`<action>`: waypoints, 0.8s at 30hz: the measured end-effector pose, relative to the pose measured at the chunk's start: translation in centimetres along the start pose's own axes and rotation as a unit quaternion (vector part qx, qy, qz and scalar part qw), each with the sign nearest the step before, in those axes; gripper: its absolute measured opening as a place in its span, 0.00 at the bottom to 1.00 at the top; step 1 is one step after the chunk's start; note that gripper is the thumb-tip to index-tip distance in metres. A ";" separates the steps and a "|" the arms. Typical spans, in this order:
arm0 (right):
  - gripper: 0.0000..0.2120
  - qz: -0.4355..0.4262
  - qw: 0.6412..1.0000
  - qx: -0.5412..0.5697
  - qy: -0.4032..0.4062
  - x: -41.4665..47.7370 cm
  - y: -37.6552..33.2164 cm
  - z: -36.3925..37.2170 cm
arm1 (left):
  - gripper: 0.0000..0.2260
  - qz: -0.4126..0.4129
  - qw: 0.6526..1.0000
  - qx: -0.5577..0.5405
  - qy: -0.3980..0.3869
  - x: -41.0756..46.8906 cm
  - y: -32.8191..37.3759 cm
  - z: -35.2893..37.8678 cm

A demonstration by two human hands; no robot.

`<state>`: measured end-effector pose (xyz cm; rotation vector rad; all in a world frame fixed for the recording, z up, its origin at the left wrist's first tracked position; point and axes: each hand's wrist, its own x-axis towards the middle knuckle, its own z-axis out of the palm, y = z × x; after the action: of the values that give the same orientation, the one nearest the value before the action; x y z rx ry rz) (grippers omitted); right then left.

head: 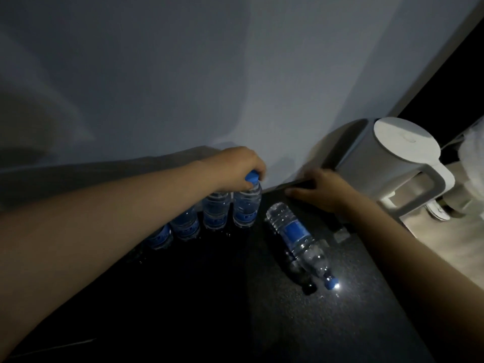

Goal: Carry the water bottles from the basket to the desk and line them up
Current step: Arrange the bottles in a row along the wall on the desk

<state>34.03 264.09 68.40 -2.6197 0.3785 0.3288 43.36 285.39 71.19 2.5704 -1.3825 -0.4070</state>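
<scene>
Left hand (237, 167) grip round cap of upright water bottle (247, 208) (water inside), right hand (323, 189) wide, on desk (209, 297)

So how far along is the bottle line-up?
Three bottles stand in a row on the desk. The left hand grips the cap of a fourth bottle, at the row's right end. A fifth bottle lies on its side, not yet stood up. The right hand rests on the desk's far edge. The basket is out of view.
</scene>
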 end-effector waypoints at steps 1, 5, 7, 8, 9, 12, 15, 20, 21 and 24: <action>0.29 0.054 0.998 -0.013 -0.034 -0.9 1.8 1.5 | 0.12 0.004 1.000 0.002 -0.003 0.0 0.1 0.0; 0.31 0.117 0.991 -0.009 -0.061 -3.8 6.4 5.4 | 0.12 0.004 1.000 0.017 0.006 0.1 0.5 0.4; 0.31 0.109 0.993 0.007 -0.049 -4.7 6.8 5.7 | 0.12 0.000 1.000 0.011 0.011 0.0 0.8 0.4; 0.30 0.106 0.993 0.009 -0.041 -5.0 6.9 5.6 | 0.12 -0.002 1.000 0.012 0.012 -0.1 0.9 0.4; 0.30 0.103 0.994 0.009 -0.034 -5.3 6.9 5.4 | 0.11 -0.005 1.000 0.019 0.012 -0.2 1.2 0.4; 0.31 0.106 0.994 0.019 -0.031 -6.4 6.9 5.3 | 0.11 -0.011 0.999 0.048 0.008 -0.4 2.0 0.3; 0.32 0.119 0.992 0.030 -0.038 -7.9 7.3 5.9 | 0.14 -0.020 0.996 0.086 0.008 -0.7 3.2 0.0; 0.30 0.155 0.985 0.003 -0.070 -10.9 8.9 8.4 | 0.15 0.022 0.994 0.102 0.042 -1.9 6.0 0.4; 0.29 0.165 0.984 0.015 -0.073 -11.3 9.2 9.1 | 0.15 0.031 0.994 0.099 0.042 -2.2 6.6 0.7; 0.26 0.170 0.983 0.044 -0.058 -12.2 10.0 11.0 | 0.14 0.055 0.994 0.083 0.038 -3.2 8.1 1.9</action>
<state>17.68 263.34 58.36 -2.4311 0.7829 0.5602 34.71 283.55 72.25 2.5914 -1.5831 -0.1808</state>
